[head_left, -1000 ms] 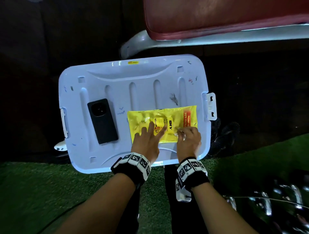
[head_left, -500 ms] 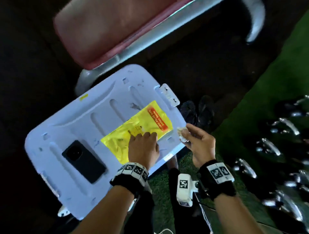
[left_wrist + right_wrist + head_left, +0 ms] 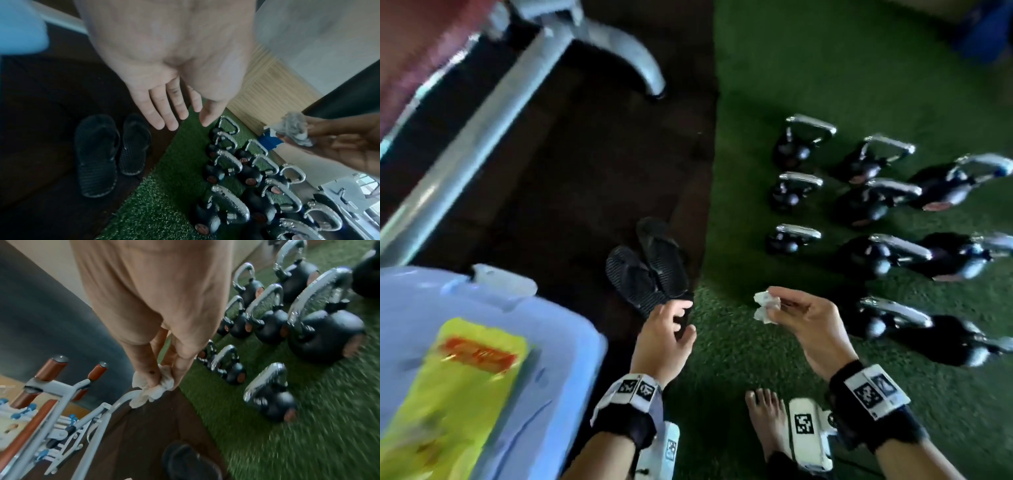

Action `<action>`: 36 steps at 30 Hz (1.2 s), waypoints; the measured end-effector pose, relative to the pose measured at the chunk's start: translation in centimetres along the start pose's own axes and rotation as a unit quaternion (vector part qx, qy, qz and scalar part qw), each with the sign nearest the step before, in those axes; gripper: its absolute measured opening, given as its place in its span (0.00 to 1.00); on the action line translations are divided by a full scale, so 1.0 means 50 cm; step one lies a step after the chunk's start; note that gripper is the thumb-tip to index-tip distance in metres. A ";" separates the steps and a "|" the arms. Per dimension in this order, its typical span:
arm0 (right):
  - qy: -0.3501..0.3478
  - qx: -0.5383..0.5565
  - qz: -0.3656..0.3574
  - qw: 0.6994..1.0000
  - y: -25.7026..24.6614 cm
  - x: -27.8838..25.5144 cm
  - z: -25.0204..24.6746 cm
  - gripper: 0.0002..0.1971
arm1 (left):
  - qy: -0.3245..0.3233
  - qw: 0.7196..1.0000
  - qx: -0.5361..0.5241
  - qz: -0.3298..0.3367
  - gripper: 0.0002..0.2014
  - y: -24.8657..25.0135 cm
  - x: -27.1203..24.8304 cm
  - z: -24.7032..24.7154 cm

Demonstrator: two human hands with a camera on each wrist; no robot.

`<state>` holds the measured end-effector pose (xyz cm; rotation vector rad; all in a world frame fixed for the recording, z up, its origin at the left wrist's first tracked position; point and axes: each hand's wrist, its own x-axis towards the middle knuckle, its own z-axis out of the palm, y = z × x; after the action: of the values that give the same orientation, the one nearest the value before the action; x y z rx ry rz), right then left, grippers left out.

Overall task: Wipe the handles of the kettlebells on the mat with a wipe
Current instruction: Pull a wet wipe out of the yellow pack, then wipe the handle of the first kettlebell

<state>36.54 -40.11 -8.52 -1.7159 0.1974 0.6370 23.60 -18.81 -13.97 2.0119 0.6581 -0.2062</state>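
Several black kettlebells (image 3: 796, 192) with chrome handles (image 3: 800, 178) stand in rows on the green turf mat (image 3: 808, 68); they also show in the left wrist view (image 3: 224, 164) and the right wrist view (image 3: 267, 324). My right hand (image 3: 804, 318) pinches a crumpled white wipe (image 3: 766, 306) between thumb and fingertips, held in the air left of the nearest kettlebell (image 3: 887, 322). The wipe (image 3: 151, 388) is bunched at my fingertips (image 3: 153, 381). My left hand (image 3: 666, 332) hangs relaxed over the mat's edge with straight fingers (image 3: 162, 113) and holds nothing.
A yellow wipes pack (image 3: 452, 394) lies on the pale blue bin lid (image 3: 565, 359) at lower left. Black sandals (image 3: 650, 267) sit on the dark floor by the mat's edge. A grey bench frame (image 3: 482, 113) crosses the upper left. My bare foot (image 3: 767, 418) stands on the mat.
My right hand pulled a wipe from the pack and carried it right, over the mat. My left hand lifted off the pack. The view swung from the bin to the kettlebells.
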 end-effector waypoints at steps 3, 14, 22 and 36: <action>0.001 -0.067 -0.040 0.997 0.091 0.099 -0.108 0.17 | -0.053 0.999 -0.008 -0.008 0.23 -0.044 0.110 0.160; 0.056 -0.186 -0.206 0.959 0.379 0.313 -0.301 0.17 | -0.177 0.974 -0.062 0.131 0.45 -0.184 0.453 0.635; 0.069 -0.192 -0.329 0.922 0.432 0.345 -0.303 0.17 | -0.195 0.937 0.018 0.290 0.35 -0.214 0.551 0.702; 0.053 -0.429 -0.387 0.814 0.436 0.378 -0.255 0.14 | -0.187 0.952 0.089 0.227 0.20 -0.209 0.555 0.701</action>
<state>46.15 -53.73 -35.30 -2.4479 -0.8151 -0.0355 45.68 -34.45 -51.08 2.1564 -0.0709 -0.3684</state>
